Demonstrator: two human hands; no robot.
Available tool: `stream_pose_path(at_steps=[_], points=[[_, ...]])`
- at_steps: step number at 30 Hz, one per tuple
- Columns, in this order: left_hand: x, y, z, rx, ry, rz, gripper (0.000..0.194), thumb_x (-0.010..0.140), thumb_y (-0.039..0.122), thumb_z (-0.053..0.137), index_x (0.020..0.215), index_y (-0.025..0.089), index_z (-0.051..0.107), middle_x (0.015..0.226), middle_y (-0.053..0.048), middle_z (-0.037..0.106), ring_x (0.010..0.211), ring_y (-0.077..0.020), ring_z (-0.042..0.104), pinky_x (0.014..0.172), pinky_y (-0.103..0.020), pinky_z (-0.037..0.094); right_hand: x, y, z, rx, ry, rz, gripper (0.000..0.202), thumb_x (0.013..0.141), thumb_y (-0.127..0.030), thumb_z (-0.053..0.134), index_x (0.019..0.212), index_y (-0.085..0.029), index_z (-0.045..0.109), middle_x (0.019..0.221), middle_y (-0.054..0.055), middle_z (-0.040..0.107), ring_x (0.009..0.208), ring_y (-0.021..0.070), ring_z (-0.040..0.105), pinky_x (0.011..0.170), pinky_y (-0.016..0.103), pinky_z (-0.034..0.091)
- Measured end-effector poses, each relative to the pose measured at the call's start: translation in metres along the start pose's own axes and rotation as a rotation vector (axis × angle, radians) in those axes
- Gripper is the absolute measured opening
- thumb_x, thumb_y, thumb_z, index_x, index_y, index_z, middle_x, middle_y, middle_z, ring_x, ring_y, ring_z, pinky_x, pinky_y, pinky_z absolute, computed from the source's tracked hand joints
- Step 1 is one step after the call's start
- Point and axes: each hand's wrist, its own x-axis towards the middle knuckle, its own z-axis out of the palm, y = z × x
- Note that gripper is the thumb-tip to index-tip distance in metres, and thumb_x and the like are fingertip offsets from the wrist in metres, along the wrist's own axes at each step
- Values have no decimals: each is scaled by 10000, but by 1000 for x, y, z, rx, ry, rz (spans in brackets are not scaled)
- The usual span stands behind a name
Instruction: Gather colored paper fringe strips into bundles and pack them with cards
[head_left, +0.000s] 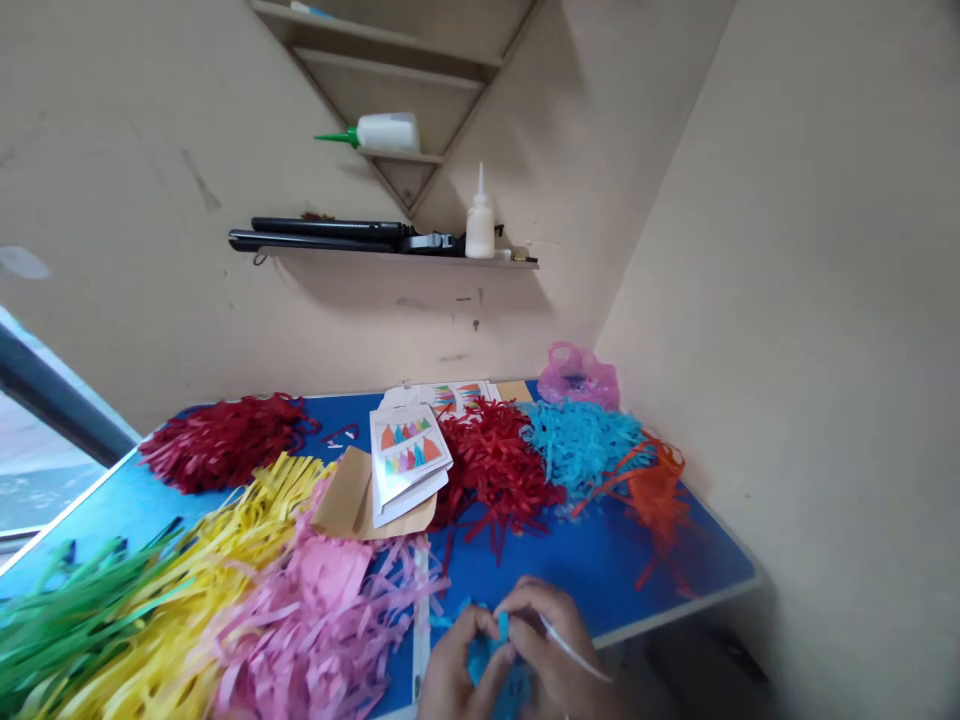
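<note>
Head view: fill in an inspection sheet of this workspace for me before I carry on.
Surface: blue table, pale-edged.
Job's things: blue paper at the near edge; green strips, yellow strips, pink strips, left red bundle, middle red bundle, light-blue bundle, orange strips.
Clutter: printed cards, brown paper, pink bag.
Hands: left hand and right hand pinch the blue paper; white strand at the right hand.
Cables: nothing seen for certain.
Surroundings: wall shelf bearing white bottle and black appliance; green-nozzled bottle above.
</note>
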Motion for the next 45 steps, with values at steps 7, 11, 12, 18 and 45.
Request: stream_pose_path(at_steps=[7,11,12,18,45], points=[[3,-9,2,-359,81,-371,466,627,522,810,925,171,732,619,8,606,615,-145,548,608,-253,441,-1,35,-31,-122,0,144,526,849,-707,456,852,-208,622,744,-5,546,706,161,500,690,266,416],[8,-7,9,-532,10,-541,447,623,469,838,953,187,728,665,11,621,597,-117,550,597,-234,450,-15,28,-29,-98,-271,242,549,900,-610,398,642,-174,611,553,-34,435,546,118,402,546,240,317],[9,-5,10,-529,-14,-534,407,620,452,845,905,184,729,712,-2,645,644,-122,571,626,-227,458,-17,23,-27,-99,-329,275,523,890,-569,425,582,-175,581,517,-40,415,509,108,378,520,237,292],[5,0,9,-464,32,-509,352,587,371,874,810,188,674,654,34,619,559,-88,528,558,-191,415,-20,7,-27,-244,-487,366,253,772,-246,533,529,-189,574,491,-40,486,480,105,431,492,223,303],[3,11,9,-973,72,-762,359,543,283,920,724,169,633,561,49,579,433,-27,471,445,-125,339,-21,17,-20,-26,78,147,358,781,-505,653,680,-166,707,623,12,627,566,133,518,542,218,419]])
